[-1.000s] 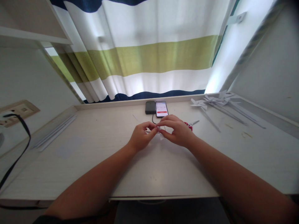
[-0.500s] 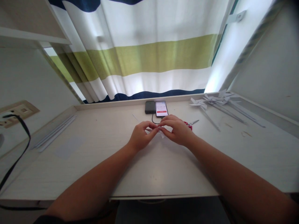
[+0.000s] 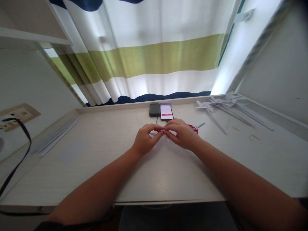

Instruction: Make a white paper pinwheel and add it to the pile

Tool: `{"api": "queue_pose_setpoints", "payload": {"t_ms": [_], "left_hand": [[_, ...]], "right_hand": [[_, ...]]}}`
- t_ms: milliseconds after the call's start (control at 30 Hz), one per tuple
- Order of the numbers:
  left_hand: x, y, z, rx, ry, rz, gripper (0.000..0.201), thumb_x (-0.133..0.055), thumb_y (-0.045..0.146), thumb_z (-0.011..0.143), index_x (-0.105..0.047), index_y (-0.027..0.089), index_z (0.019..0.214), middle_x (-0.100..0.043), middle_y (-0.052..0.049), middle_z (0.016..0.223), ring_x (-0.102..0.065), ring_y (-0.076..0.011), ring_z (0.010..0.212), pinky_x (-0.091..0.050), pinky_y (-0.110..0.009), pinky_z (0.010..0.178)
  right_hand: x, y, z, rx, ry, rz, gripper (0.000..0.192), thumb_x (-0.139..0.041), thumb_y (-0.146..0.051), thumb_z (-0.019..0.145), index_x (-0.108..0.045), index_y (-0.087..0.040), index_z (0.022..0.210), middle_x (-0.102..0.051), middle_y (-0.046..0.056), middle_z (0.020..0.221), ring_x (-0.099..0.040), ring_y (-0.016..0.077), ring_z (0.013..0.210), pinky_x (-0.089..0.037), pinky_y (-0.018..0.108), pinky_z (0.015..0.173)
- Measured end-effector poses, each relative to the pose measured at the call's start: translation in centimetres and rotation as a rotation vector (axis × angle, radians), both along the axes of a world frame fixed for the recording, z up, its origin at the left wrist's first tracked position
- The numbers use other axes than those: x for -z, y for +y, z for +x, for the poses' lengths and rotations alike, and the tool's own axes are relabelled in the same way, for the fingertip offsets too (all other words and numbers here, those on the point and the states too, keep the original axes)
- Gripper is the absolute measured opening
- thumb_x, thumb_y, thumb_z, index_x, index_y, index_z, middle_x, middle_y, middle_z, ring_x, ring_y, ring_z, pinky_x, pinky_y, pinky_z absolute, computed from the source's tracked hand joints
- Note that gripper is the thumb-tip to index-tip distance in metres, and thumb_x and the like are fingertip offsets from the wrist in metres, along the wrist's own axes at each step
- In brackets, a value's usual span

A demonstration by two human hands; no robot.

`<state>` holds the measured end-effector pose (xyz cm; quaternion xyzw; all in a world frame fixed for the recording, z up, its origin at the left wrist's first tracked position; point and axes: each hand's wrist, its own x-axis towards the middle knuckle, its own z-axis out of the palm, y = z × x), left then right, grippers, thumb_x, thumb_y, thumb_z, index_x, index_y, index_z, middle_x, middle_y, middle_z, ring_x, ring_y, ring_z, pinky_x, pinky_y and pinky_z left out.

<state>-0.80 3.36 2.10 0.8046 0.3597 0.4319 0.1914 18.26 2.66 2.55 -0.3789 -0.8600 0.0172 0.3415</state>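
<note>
My left hand (image 3: 148, 138) and my right hand (image 3: 181, 133) meet over the middle of the desk, fingertips and thumbs pinched together. Between them is a small folded white paper piece (image 3: 166, 138), mostly covered by my fingers; its lower points stick out below the thumbs. It resembles the paper pinwheels at the right, but its full shape is hidden. Red-handled scissors (image 3: 196, 128) lie just beyond my right wrist, blades pointing right. Behind my hands sit a lit phone (image 3: 166, 112) and a dark power bank (image 3: 154, 110) with a black cable.
Several white paper pinwheels on sticks (image 3: 222, 104) lie at the back right. Rolled paper sticks (image 3: 57, 136) and a pale paper sheet (image 3: 71, 151) are at the left. A black cord (image 3: 24, 154) hangs from the wall socket (image 3: 19, 117). A striped curtain (image 3: 144, 61) stands behind the desk.
My fingers have shifted very slightly around the paper, the left fingertips now closer to the right ones. Everything on the desk stays where it was.
</note>
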Motion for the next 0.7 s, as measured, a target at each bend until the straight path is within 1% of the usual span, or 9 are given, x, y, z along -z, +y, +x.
{"api": "queue_pose_setpoints", "payload": {"t_ms": [167,300,400,500,700], "left_hand": [[0.05,0.12,-0.11,-0.009,-0.014,-0.021,0.015,-0.062,0.031,0.081,-0.068,0.019,0.089,-0.069,-0.004,0.086,-0.063,-0.0179,0.083,-0.048,-0.03,0.076],[0.26,0.26,-0.15,-0.029,-0.031,-0.055,0.017,-0.061,0.032,0.081,-0.068,0.018,0.088,-0.07,-0.004,0.085,-0.063,-0.0171,0.079,-0.049,-0.029,0.072],[0.33,0.28,-0.12,-0.01,-0.025,-0.078,0.018,-0.062,0.032,0.081,-0.069,0.018,0.089,-0.07,-0.004,0.084,-0.063,-0.0167,0.078,-0.049,-0.028,0.072],[0.25,0.25,-0.03,-0.007,-0.035,-0.089,0.019,-0.063,0.033,0.08,-0.068,0.017,0.09,-0.07,-0.004,0.082,-0.063,-0.0156,0.075,-0.049,-0.028,0.071],[0.12,0.2,0.08,-0.041,-0.073,-0.124,0.024,-0.064,0.037,0.079,-0.066,0.018,0.092,-0.069,-0.003,0.081,-0.063,-0.0151,0.074,-0.049,-0.027,0.068]], "right_hand": [[-0.18,-0.23,-0.01,0.009,0.022,0.002,0.012,-0.059,-0.029,0.083,-0.064,-0.018,0.086,-0.065,0.005,0.086,-0.056,0.02,0.085,-0.042,0.038,0.083],[-0.46,-0.51,-0.08,0.024,0.075,0.025,0.02,-0.062,-0.024,0.08,-0.06,-0.019,0.099,-0.064,0.006,0.096,-0.056,0.0213,0.092,-0.043,0.039,0.086],[-0.55,-0.53,-0.1,-0.028,0.072,0.041,0.025,-0.059,-0.019,0.081,-0.06,-0.022,0.106,-0.063,0.006,0.1,-0.055,0.0214,0.096,-0.043,0.039,0.087],[-0.42,-0.41,-0.06,-0.062,0.064,0.031,0.024,-0.058,-0.018,0.082,-0.062,-0.023,0.105,-0.064,0.006,0.097,-0.056,0.0219,0.093,-0.044,0.039,0.084],[-0.09,-0.25,-0.01,-0.028,0.082,-0.002,0.016,-0.061,-0.019,0.08,-0.062,-0.021,0.095,-0.064,0.005,0.089,-0.056,0.0208,0.086,-0.045,0.039,0.082]]}}
